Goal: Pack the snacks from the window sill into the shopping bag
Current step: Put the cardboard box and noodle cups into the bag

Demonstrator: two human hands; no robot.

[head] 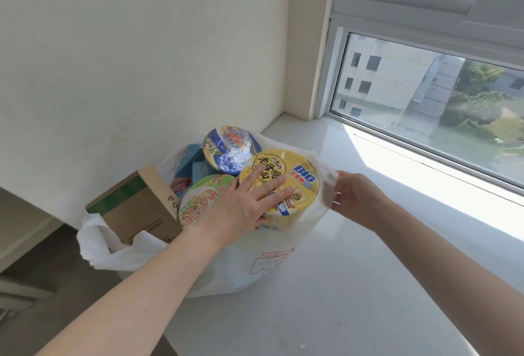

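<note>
A white plastic shopping bag (249, 267) stands on the window sill (354, 256) near the wall corner, full of snacks. At its top sits a yellow instant noodle bowl (300, 177); my left hand (243, 205) lies flat on its lid with fingers spread. Beside it are a green noodle bowl (198, 199) and a blue noodle bowl (229, 148). A brown cardboard box (139, 208) leans in the bag's left side, and blue packets (190, 162) lie deeper inside. My right hand (354, 196) pinches the bag's right rim.
The cream wall rises behind the bag. A window (439, 100) runs along the sill's right side, with sunlight on the sill below it. The sill's left edge drops to a dark floor (42, 284).
</note>
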